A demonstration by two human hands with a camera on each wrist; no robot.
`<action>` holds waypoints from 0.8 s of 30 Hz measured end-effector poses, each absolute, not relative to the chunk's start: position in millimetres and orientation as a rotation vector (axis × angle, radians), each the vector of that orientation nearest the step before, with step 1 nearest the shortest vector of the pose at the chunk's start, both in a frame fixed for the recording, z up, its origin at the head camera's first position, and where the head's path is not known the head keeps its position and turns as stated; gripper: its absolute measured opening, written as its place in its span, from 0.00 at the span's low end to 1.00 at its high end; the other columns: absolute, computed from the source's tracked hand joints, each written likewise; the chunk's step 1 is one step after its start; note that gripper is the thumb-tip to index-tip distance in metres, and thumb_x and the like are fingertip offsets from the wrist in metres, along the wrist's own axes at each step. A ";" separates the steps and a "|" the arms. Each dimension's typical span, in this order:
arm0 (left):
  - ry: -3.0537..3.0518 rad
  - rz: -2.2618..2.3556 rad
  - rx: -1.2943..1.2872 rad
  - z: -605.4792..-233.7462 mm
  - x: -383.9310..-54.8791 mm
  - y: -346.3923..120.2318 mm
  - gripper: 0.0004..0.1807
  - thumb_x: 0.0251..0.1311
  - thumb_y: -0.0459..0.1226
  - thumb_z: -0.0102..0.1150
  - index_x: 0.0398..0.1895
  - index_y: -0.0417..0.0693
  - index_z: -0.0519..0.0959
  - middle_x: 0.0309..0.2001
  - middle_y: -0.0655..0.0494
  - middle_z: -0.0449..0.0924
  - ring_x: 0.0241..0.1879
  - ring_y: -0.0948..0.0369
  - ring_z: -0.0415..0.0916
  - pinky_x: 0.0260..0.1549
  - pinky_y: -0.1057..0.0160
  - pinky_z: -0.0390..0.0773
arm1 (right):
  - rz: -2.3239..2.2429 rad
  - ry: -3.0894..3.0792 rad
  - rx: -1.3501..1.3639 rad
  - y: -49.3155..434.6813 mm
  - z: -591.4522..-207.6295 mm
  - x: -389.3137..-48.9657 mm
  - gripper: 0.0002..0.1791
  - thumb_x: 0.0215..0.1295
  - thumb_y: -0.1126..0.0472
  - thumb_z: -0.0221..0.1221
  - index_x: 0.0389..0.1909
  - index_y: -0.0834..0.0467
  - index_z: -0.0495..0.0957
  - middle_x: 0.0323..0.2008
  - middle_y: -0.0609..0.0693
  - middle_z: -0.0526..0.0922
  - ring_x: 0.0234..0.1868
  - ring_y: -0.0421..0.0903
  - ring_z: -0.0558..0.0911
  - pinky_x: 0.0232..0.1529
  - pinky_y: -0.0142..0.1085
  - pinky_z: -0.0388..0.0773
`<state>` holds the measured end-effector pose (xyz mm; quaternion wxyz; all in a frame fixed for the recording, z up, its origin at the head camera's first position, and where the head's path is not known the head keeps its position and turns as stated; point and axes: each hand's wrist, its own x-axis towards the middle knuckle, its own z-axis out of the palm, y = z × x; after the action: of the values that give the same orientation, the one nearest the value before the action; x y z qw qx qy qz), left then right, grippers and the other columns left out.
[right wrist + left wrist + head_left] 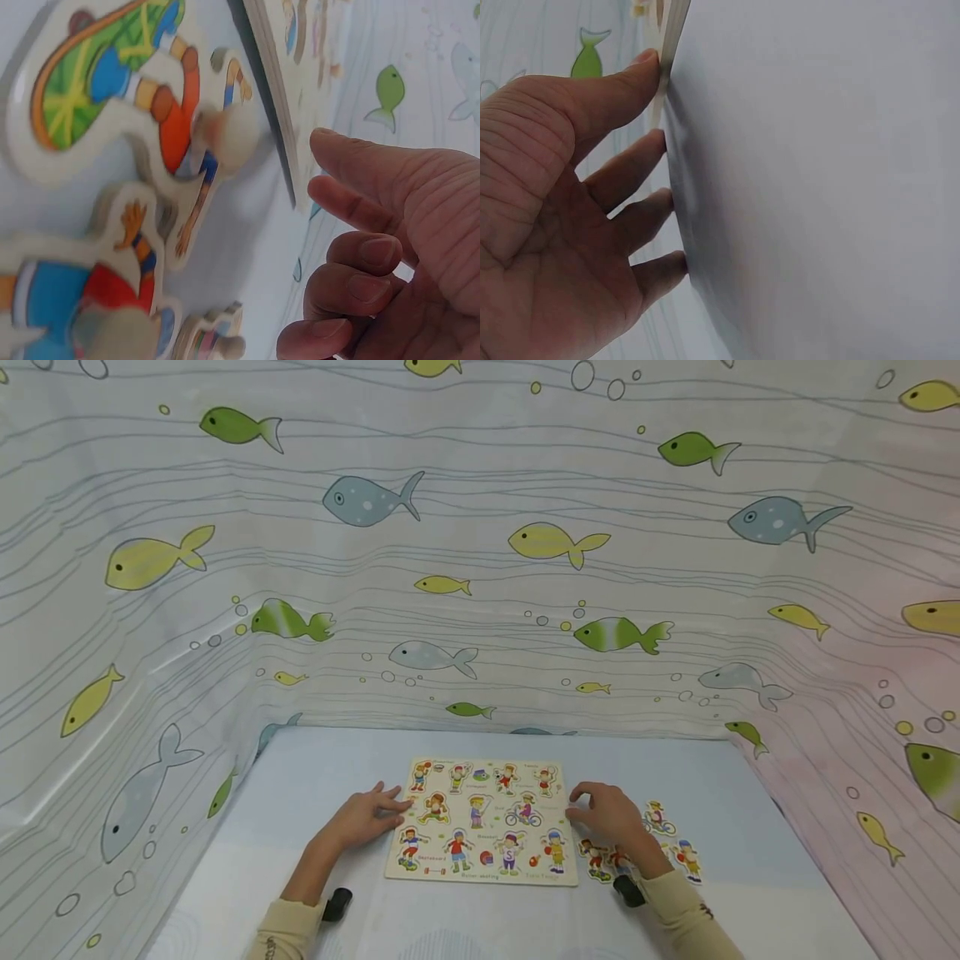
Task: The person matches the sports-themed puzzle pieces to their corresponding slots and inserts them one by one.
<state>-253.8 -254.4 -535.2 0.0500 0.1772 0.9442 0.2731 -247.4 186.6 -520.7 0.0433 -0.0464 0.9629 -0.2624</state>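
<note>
A wooden peg-puzzle board (480,860) with pictures of children at sports lies flat on the table. My left hand (369,817) is at its left edge; in the left wrist view the thumb (622,94) touches the board's side and the spread fingertips rest on the table. My right hand (609,814) is at the right edge. In the right wrist view its thumb and forefinger extend towards the board (274,90), while the other fingers are bent and hold nothing. Loose wooden figure pieces (686,862), including a skateboarder (112,82), lie beside the right forearm.
A light table (315,768) carries the board and the pieces. Fish-patterned sheeting (480,627) rises behind the table and along both sides. Another loose piece with a cyclist (657,818) lies right of the right hand.
</note>
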 end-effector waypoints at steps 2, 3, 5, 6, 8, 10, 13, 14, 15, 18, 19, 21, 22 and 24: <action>2.877 0.827 0.544 -535.3 -253.5 -254.5 0.17 0.61 0.41 0.66 0.53 0.48 0.84 0.63 0.40 0.72 0.67 0.34 0.59 0.62 0.34 0.60 | -0.788 2.945 -0.129 191.0 -520.5 -247.8 0.13 0.59 0.50 0.69 0.42 0.50 0.83 0.25 0.46 0.74 0.23 0.44 0.70 0.20 0.36 0.65; 2.881 0.820 0.549 -535.5 -253.4 -254.5 0.17 0.61 0.41 0.66 0.53 0.48 0.84 0.63 0.40 0.73 0.67 0.34 0.59 0.61 0.34 0.60 | -0.784 2.946 -0.122 193.3 -520.9 -248.0 0.13 0.59 0.51 0.69 0.43 0.50 0.83 0.25 0.46 0.74 0.24 0.45 0.70 0.21 0.36 0.65; 2.885 0.814 0.553 -535.7 -253.3 -254.5 0.17 0.61 0.41 0.66 0.53 0.48 0.84 0.63 0.40 0.73 0.67 0.34 0.59 0.61 0.34 0.61 | -0.764 2.952 -0.108 198.0 -521.7 -248.0 0.13 0.59 0.51 0.69 0.43 0.50 0.83 0.26 0.46 0.75 0.25 0.45 0.71 0.22 0.37 0.66; 2.884 0.819 0.550 -535.7 -253.5 -254.6 0.17 0.61 0.41 0.66 0.53 0.48 0.84 0.63 0.40 0.73 0.67 0.34 0.59 0.62 0.34 0.60 | -0.755 2.955 -0.099 200.5 -523.1 -248.4 0.13 0.58 0.51 0.70 0.43 0.50 0.83 0.26 0.46 0.75 0.25 0.45 0.71 0.22 0.37 0.67; 2.884 0.822 0.556 -536.1 -253.8 -254.5 0.17 0.61 0.41 0.66 0.52 0.48 0.84 0.63 0.39 0.73 0.67 0.34 0.59 0.61 0.34 0.61 | -0.753 2.955 -0.080 205.0 -524.2 -247.9 0.13 0.58 0.51 0.70 0.42 0.50 0.83 0.26 0.46 0.75 0.25 0.45 0.71 0.23 0.37 0.67; 2.883 0.829 0.555 -536.3 -254.4 -254.6 0.17 0.60 0.41 0.67 0.52 0.48 0.84 0.63 0.39 0.73 0.67 0.34 0.59 0.61 0.33 0.60 | -0.747 2.960 -0.065 209.9 -526.4 -247.3 0.13 0.57 0.51 0.70 0.42 0.50 0.83 0.26 0.46 0.75 0.25 0.45 0.71 0.23 0.37 0.67; 2.889 0.824 0.557 -537.3 -255.8 -255.4 0.17 0.60 0.41 0.67 0.52 0.48 0.84 0.63 0.40 0.73 0.67 0.33 0.59 0.61 0.33 0.60 | -0.748 2.965 -0.051 217.2 -529.7 -246.4 0.13 0.57 0.51 0.71 0.41 0.50 0.83 0.25 0.46 0.75 0.25 0.44 0.71 0.22 0.37 0.67; 2.891 0.821 0.553 -537.5 -256.3 -255.8 0.17 0.60 0.41 0.67 0.53 0.48 0.84 0.63 0.40 0.73 0.67 0.34 0.59 0.62 0.34 0.60 | -0.751 2.966 -0.046 219.6 -530.6 -246.2 0.14 0.57 0.51 0.71 0.41 0.50 0.83 0.25 0.46 0.75 0.24 0.44 0.71 0.22 0.37 0.67; 2.894 0.816 0.553 -537.9 -256.7 -256.2 0.17 0.60 0.41 0.66 0.53 0.49 0.84 0.63 0.40 0.73 0.67 0.34 0.59 0.62 0.34 0.60 | -0.743 2.969 -0.046 221.8 -531.0 -245.8 0.14 0.57 0.50 0.71 0.41 0.50 0.83 0.25 0.45 0.76 0.24 0.44 0.71 0.22 0.37 0.67; 2.895 0.813 0.548 -538.4 -257.1 -256.8 0.17 0.60 0.42 0.67 0.53 0.49 0.84 0.63 0.40 0.73 0.67 0.34 0.59 0.62 0.34 0.60 | -0.738 2.967 -0.047 227.5 -530.3 -244.7 0.14 0.57 0.51 0.70 0.42 0.51 0.83 0.26 0.45 0.77 0.25 0.44 0.72 0.22 0.38 0.68; 2.894 0.812 0.551 -538.4 -257.1 -256.9 0.17 0.60 0.42 0.66 0.53 0.49 0.84 0.63 0.40 0.73 0.67 0.34 0.59 0.62 0.34 0.60 | -0.737 2.964 -0.047 229.2 -529.4 -244.1 0.14 0.58 0.52 0.70 0.42 0.51 0.83 0.26 0.45 0.77 0.25 0.44 0.72 0.22 0.38 0.68; 2.888 0.823 0.548 -538.4 -256.7 -256.8 0.17 0.60 0.42 0.66 0.53 0.49 0.84 0.63 0.40 0.73 0.67 0.34 0.59 0.62 0.33 0.60 | -0.728 2.961 -0.038 231.7 -527.5 -243.0 0.14 0.58 0.52 0.70 0.43 0.52 0.83 0.26 0.45 0.77 0.25 0.44 0.72 0.24 0.38 0.68; 2.883 0.827 0.546 -538.3 -256.5 -256.7 0.17 0.60 0.42 0.66 0.53 0.49 0.84 0.63 0.40 0.72 0.67 0.34 0.59 0.62 0.33 0.60 | -0.731 2.956 -0.036 233.0 -526.9 -242.5 0.14 0.58 0.53 0.70 0.43 0.53 0.83 0.25 0.45 0.77 0.26 0.44 0.73 0.24 0.38 0.69; 2.879 0.830 0.543 -538.2 -255.8 -256.3 0.17 0.61 0.42 0.66 0.53 0.49 0.84 0.63 0.40 0.72 0.67 0.34 0.59 0.62 0.33 0.60 | -0.726 2.949 -0.034 235.1 -526.3 -241.3 0.14 0.58 0.53 0.70 0.43 0.54 0.83 0.25 0.45 0.77 0.26 0.45 0.73 0.24 0.38 0.69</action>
<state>-255.8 -256.3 -538.2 0.0483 0.1783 0.9444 0.2722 -241.3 235.1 -526.3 0.0521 -0.0111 0.9696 -0.2388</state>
